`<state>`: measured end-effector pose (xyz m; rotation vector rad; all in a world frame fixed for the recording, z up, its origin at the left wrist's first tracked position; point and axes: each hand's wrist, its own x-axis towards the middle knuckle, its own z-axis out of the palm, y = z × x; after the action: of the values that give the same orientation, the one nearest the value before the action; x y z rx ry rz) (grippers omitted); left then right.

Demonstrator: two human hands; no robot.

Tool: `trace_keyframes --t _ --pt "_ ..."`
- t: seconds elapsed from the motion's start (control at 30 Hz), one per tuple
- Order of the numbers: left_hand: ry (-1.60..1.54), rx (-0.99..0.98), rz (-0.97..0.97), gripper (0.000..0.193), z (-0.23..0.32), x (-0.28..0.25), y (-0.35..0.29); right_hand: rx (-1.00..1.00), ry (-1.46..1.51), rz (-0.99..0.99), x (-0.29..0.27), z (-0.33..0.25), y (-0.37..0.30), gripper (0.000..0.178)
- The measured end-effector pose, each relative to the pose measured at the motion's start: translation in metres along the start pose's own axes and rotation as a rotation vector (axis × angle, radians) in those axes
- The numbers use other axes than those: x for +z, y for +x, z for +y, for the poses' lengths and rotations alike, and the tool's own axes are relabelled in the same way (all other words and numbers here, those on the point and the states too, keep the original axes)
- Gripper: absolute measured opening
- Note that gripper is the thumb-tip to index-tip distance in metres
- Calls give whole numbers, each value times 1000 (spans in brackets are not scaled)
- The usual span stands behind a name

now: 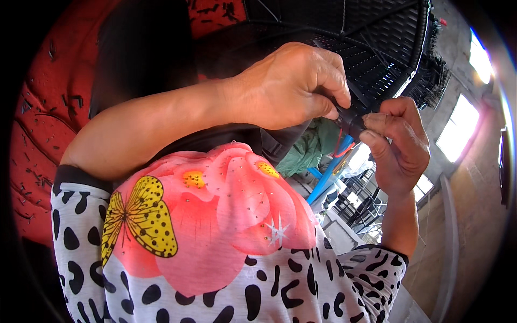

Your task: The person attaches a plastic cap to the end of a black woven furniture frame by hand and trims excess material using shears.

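Note:
My left hand [293, 89] reaches across from the left, thumb and forefinger pinched on one end of a flat black strip [353, 124]. My right hand [399, 144] grips the same strip from the other side with thumb and bent fingers. Only a short stretch of the strip shows between the two hands. Just beyond them stands a black woven wicker piece [390, 27] with a curved rim, its weave seen from within. Whether the strip is joined to that wicker cannot be made out.
Red cloth [48, 140] strewn with short black scraps spreads along the left. Blue tubing [329, 173] and green sheeting [307, 149] lie below my hands. Cut black strands [433, 81] bristle beside the wicker. Bright windows [458, 128] sit in the grey wall at right.

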<state>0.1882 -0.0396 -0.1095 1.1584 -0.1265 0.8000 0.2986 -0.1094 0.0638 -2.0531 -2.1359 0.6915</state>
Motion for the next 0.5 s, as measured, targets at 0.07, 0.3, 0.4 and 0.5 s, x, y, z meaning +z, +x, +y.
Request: trace_keyframes --t 0.07,0.3,0.4,0.5 --pt "-20 -45 -6 21 2 0 0 -24 -1 -3 1 1 -1 14" --pt "-261 -398 -71 19 6 -6 3 -17 5 17 4 -2 -4 15" --pt "-162 -382 -70 17 9 -7 6 -24 15 26 5 1 -3 14" --pt "-46 -260 -43 16 11 -3 7 -39 -9 18 2 3 0 13"
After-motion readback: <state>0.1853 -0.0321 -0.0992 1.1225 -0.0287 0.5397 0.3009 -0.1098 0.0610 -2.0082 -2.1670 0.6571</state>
